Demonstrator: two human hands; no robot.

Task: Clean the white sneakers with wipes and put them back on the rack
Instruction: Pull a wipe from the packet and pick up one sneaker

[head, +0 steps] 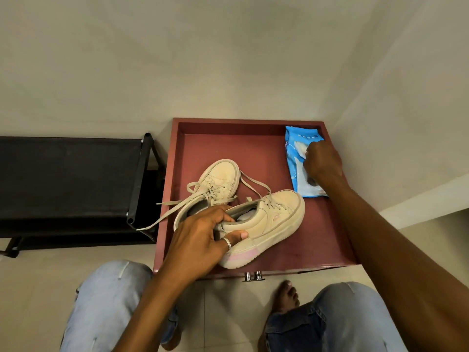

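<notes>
Two off-white sneakers lie in a reddish-brown tray-like table (317, 245). My left hand (203, 240) grips the nearer sneaker (274, 219) at its heel collar, thumb on the side; its sole has a pink heel patch. The second sneaker (218, 181) lies behind it, laces loose and trailing over the tray's left edge. A blue wipes pack (297, 179) lies in the tray's far right corner. My right hand (321, 161) is on top of the pack with fingers curled at its opening; whether it pinches a wipe is hidden.
A black shoe rack (76, 179) stands to the left of the tray, against the wall. A metal knob (253, 275) sits on the tray's front edge. My knees in light jeans and a bare foot (288, 295) are on the tiled floor below.
</notes>
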